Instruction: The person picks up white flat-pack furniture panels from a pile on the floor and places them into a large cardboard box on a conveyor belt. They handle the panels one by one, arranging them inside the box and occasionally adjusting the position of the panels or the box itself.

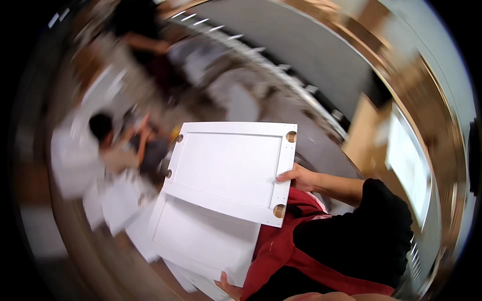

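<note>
Two white framed panels, like cabinet doors with recessed middles, are in front of me. The upper panel has several round cut-outs near its corners, with a brown colour showing in them. My right hand grips its right edge, thumb on the face and the other fingers hidden behind. Partly covered by it is the lower panel, whose near edge my left hand clasps with the thumb on top. Most of that hand is cut off or hidden. A red apron lies close against the panels' right side.
More white panels lie at the left, near a crouching or seated person. Another person stands farther off, blurred. A long grey surface edged with metal bars runs across the back. At right is a bright white board.
</note>
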Demonstrator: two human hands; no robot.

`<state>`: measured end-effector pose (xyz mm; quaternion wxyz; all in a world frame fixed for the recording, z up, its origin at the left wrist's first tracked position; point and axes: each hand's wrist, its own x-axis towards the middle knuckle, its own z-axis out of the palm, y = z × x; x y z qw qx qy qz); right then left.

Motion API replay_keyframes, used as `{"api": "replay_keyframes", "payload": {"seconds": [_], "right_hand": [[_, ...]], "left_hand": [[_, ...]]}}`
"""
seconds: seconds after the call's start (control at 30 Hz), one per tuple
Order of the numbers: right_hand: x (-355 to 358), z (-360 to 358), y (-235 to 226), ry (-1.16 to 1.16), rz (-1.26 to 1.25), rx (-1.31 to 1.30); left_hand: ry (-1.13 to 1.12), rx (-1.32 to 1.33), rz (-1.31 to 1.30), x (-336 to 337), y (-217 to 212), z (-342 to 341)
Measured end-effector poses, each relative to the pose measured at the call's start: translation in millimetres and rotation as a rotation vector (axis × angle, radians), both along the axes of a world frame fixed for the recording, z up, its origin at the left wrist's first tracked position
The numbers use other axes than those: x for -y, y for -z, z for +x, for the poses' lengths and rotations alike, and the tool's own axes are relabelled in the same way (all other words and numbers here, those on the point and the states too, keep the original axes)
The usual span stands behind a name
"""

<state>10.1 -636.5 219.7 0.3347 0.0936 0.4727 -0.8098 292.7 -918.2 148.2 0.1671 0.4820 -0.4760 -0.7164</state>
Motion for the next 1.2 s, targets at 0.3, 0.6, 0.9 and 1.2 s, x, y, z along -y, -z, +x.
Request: {"api": "replay_keyframes", "payload": {"seconds": [0.3,0.6,0.9,1.2], "right_hand": [[-245.7,298.6,-52.1,1.044,0.056,-0.113],[-506.9,447.1,-34.1,1.741,-0.055,-0.362],[-674.1,450.2,0.4,1.748,-0.076,-0.262],[-704.0,412.4,42.4,1.672,-0.144,-0.023]], "left_hand": [[0.939,-0.494,0.139,-99.2,-43.0,-109.1],[1.649,-0.55,0.453,-450.7,-93.5,-186.0],[1.991,-0.317,0.411,-718.2,-100.2,-215.6],[1.963,-0.088,0.471,-804.0,-46.1,-245.8]]}}
